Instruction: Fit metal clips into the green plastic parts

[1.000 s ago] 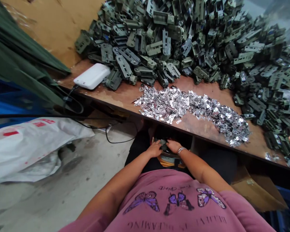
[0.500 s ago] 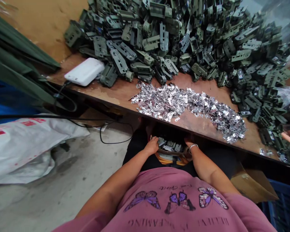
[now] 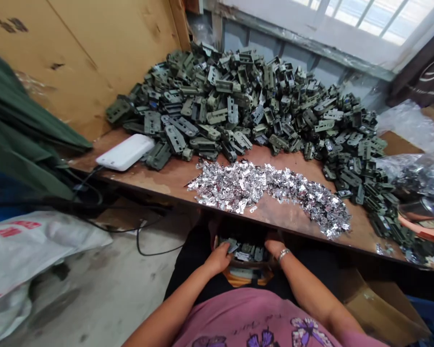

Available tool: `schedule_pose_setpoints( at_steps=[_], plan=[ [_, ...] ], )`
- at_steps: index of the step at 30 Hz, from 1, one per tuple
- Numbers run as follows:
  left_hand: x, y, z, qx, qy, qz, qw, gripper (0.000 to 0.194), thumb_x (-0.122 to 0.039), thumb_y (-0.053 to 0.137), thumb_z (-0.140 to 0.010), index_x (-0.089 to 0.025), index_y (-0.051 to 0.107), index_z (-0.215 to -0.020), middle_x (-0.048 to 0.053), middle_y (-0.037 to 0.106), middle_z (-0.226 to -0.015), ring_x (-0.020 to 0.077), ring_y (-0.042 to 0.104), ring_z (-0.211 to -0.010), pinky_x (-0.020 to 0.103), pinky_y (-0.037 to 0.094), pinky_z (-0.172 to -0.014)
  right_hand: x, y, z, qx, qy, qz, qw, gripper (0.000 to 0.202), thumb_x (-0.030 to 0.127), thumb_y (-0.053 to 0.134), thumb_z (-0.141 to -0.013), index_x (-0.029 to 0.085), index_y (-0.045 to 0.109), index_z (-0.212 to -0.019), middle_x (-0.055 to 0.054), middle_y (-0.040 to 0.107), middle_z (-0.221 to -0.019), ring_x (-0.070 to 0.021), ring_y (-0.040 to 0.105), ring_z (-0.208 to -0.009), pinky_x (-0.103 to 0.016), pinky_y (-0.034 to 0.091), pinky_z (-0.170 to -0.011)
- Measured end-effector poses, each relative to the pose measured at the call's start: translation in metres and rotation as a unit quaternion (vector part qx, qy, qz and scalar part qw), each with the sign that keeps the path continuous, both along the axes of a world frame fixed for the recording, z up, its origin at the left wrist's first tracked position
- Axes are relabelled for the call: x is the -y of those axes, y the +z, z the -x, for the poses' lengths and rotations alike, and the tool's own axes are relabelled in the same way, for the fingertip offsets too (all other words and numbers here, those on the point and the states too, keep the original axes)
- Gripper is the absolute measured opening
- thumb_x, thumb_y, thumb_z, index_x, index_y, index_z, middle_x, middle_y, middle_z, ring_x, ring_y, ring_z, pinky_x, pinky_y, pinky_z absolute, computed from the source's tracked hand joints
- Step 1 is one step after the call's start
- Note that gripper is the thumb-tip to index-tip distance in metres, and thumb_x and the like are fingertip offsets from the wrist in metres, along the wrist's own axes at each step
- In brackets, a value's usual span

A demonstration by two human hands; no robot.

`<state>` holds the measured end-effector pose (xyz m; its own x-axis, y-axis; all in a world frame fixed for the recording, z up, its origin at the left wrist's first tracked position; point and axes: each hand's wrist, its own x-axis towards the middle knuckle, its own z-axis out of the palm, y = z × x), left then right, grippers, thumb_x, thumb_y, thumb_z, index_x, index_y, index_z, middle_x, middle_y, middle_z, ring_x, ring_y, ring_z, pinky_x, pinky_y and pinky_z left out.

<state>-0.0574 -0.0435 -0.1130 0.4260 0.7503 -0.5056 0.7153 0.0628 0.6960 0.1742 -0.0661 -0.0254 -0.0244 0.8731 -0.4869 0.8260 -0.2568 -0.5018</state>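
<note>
Below the table's front edge, a box (image 3: 251,264) of grey-green metal parts (image 3: 249,252) sits between my legs. My left hand (image 3: 219,259) is closed on the box's left side, fingers partly over the rim. My right hand (image 3: 275,246), with a metal bracelet at the wrist, is at the right side of the box; its fingers are hidden in shadow. On the brown table (image 3: 275,214) lies a band of small shiny metal pieces (image 3: 235,183). Behind it rises a large heap of grey-green slotted parts (image 3: 217,103).
A white device (image 3: 126,152) with a cable lies at the table's left. Green cloth (image 3: 25,115) hangs further left, above a white sack (image 3: 39,250). Clear plastic bags (image 3: 412,125) are at the right, and a cardboard box (image 3: 383,306) stands low right.
The view has tilted up, showing more of the wall and window. Both hands remain at the box, which has shifted slightly left and down in view.
</note>
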Motion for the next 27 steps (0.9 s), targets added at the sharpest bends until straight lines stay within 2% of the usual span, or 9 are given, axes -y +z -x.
schedule_pose_setpoints(
  at_steps=[3,6,8,11,13,15,18,23,27],
  plan=[
    [0.009,0.019,-0.001,0.048,-0.010,0.033,0.998,0.038,-0.018,0.062,-0.075,-0.016,0.063,-0.113,0.013,0.068,-0.111,0.0281,0.065,-0.101,0.034,0.048,-0.088,0.019,0.035,0.013,-0.037,-0.006,-0.001,0.999,0.027,0.019,0.053,-0.091,0.016,0.067,-0.114,-0.008,0.073,-0.086,-0.0190,0.069,-0.076,-0.027,0.051,-0.066],
    [0.022,0.043,-0.004,0.108,-0.029,0.062,0.992,0.028,-0.032,0.060,-0.079,-0.018,0.065,-0.103,0.005,0.069,-0.087,0.0223,0.064,-0.079,0.028,0.048,-0.068,0.027,0.093,0.017,-0.192,0.125,-0.059,0.972,0.024,0.023,0.059,-0.087,0.022,0.067,-0.110,-0.002,0.071,-0.081,-0.0146,0.064,-0.069,-0.024,0.049,-0.063],
    [0.029,0.061,-0.009,0.171,-0.030,0.094,0.980,0.028,-0.037,0.060,-0.079,-0.019,0.062,-0.100,0.002,0.066,-0.084,0.0189,0.060,-0.073,0.026,0.043,-0.061,0.004,0.134,0.006,-0.181,0.136,-0.186,0.956,0.020,0.026,0.058,-0.088,0.022,0.067,-0.106,-0.002,0.069,-0.084,-0.0151,0.063,-0.072,-0.026,0.049,-0.068],
    [0.035,0.089,-0.020,0.215,-0.025,0.145,0.966,0.024,-0.036,0.062,-0.076,-0.019,0.056,-0.091,0.000,0.059,-0.079,0.0148,0.052,-0.065,0.024,0.036,-0.056,-0.078,0.173,-0.028,-0.065,0.036,-0.366,0.928,0.023,0.029,0.051,-0.092,0.020,0.064,-0.109,-0.007,0.068,-0.101,-0.0192,0.062,-0.088,-0.033,0.050,-0.082],
    [0.035,0.108,-0.027,0.222,-0.022,0.155,0.962,0.021,-0.034,0.063,-0.074,-0.019,0.052,-0.085,-0.001,0.057,-0.077,0.0141,0.051,-0.065,0.025,0.037,-0.059,-0.147,0.180,-0.057,0.045,-0.061,-0.419,0.905,0.033,0.028,0.055,-0.088,0.014,0.059,-0.119,-0.014,0.063,-0.115,-0.0247,0.058,-0.105,-0.039,0.047,-0.094],
    [0.033,0.126,-0.030,0.234,-0.018,0.166,0.958,0.019,-0.032,0.063,-0.073,-0.020,0.051,-0.083,-0.001,0.057,-0.077,0.0149,0.053,-0.069,0.025,0.038,-0.062,-0.208,0.176,-0.082,0.164,-0.116,-0.369,0.907,0.047,0.026,0.061,-0.083,0.007,0.053,-0.125,-0.021,0.057,-0.123,-0.0301,0.049,-0.121,-0.043,0.040,-0.104],
    [0.031,0.153,-0.027,0.254,-0.010,0.181,0.950,0.018,-0.029,0.063,-0.072,-0.019,0.054,-0.083,0.000,0.059,-0.080,0.0170,0.056,-0.075,0.026,0.041,-0.065,-0.264,0.165,-0.104,0.184,-0.130,-0.344,0.912,0.054,0.023,0.063,-0.080,0.004,0.050,-0.128,-0.024,0.055,-0.125,-0.0325,0.049,-0.121,-0.046,0.037,-0.106],
    [0.030,0.178,-0.017,0.281,0.011,0.207,0.937,0.024,-0.027,0.066,-0.072,-0.019,0.062,-0.094,0.005,0.065,-0.095,0.0210,0.061,-0.092,0.031,0.046,-0.080,-0.273,0.156,-0.112,0.162,-0.131,-0.313,0.927,0.037,0.021,0.061,-0.081,0.006,0.061,-0.115,-0.022,0.061,-0.114,-0.0310,0.057,-0.112,-0.041,0.041,-0.099],
    [0.023,0.185,-0.024,0.348,0.057,0.243,0.904,0.042,-0.041,0.074,-0.072,-0.020,0.063,-0.106,0.008,0.065,-0.108,0.0231,0.063,-0.095,0.034,0.048,-0.082,-0.231,0.158,-0.105,0.113,-0.131,-0.283,0.943,0.030,0.022,0.059,-0.083,0.005,0.065,-0.107,-0.018,0.067,-0.101,-0.0262,0.063,-0.095,-0.035,0.048,-0.086]
  ],
)
